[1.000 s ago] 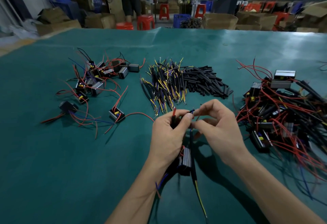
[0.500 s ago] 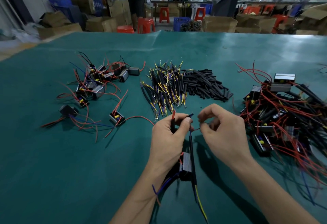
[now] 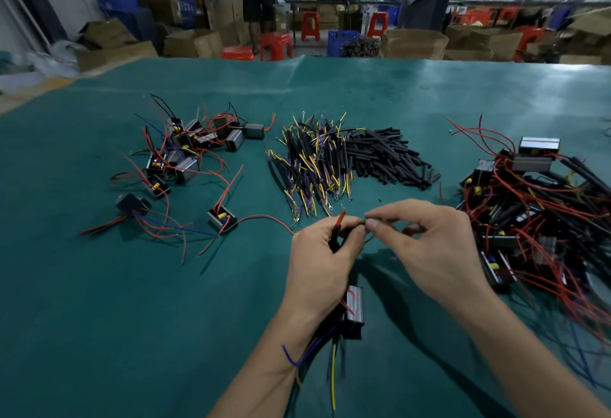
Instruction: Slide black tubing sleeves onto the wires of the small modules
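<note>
My left hand [image 3: 322,254] grips a black sleeve with a red wire tip [image 3: 340,218] sticking up out of it. The small grey module [image 3: 354,311] hangs below that hand, its blue and yellow wires trailing toward me. My right hand [image 3: 426,245] pinches something thin at its thumb and forefinger, right against my left fingertips; what it pinches is too small to tell. Loose black tubing sleeves [image 3: 386,159] lie in a heap at the table's middle.
The green table [image 3: 99,302] carries a pile of yellow-and-purple sleeved wires [image 3: 310,166], bare modules with red wires [image 3: 185,159] at the left and a dense heap of sleeved modules [image 3: 542,206] at the right. Boxes, red stools and a standing person lie beyond.
My right hand drew apart from my left and has come back to meet its fingertips. The module still hangs under my left hand. The camera tilted slightly.
</note>
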`<state>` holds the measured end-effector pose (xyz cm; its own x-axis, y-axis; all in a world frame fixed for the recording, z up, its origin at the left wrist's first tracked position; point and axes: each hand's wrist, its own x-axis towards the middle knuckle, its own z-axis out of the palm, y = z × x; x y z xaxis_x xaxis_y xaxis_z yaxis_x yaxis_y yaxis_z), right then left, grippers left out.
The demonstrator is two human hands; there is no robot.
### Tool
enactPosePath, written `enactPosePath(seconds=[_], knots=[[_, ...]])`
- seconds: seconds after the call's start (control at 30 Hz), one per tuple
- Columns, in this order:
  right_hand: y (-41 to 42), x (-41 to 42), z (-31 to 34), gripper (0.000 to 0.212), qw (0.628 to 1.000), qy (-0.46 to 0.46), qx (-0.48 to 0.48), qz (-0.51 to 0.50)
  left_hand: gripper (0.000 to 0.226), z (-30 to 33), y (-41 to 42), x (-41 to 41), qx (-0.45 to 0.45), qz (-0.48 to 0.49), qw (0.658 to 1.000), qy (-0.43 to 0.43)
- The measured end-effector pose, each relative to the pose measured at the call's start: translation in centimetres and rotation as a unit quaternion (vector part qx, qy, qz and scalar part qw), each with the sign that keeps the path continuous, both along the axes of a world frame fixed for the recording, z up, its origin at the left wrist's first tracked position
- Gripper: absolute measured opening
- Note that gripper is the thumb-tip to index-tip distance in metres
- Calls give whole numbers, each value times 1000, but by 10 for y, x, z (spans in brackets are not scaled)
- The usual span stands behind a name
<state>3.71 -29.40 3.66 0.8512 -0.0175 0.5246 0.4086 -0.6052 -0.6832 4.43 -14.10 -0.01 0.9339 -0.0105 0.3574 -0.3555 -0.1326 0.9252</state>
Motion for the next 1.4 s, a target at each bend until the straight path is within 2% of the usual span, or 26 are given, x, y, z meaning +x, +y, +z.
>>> enactPosePath(seconds=[0.2,0.37,0.57,0.83,1.13,1.4], knots=[[-3,-1,2,10,999,-18,-38,1,22,1,2,0,2,-3,1000,-5],[-7,0,5,8,998,-19,-52,-7,21,1,1,-1,-10,0,1000,-1],[-13,1,9,4,998,28,-51,19,16,-1,1,0,2,-5,1000,7],[-22,5,11,15,991,121,-39,49,9,-2,1,-1,15,-23,1000,-11],[-21,2,17,16,960,246,102,87,6,-1,2,-2,14,-38,999,-16],[-18,4,14,26,866,403,274,111,12,-2,1,-1,5,-57,998,-19]])
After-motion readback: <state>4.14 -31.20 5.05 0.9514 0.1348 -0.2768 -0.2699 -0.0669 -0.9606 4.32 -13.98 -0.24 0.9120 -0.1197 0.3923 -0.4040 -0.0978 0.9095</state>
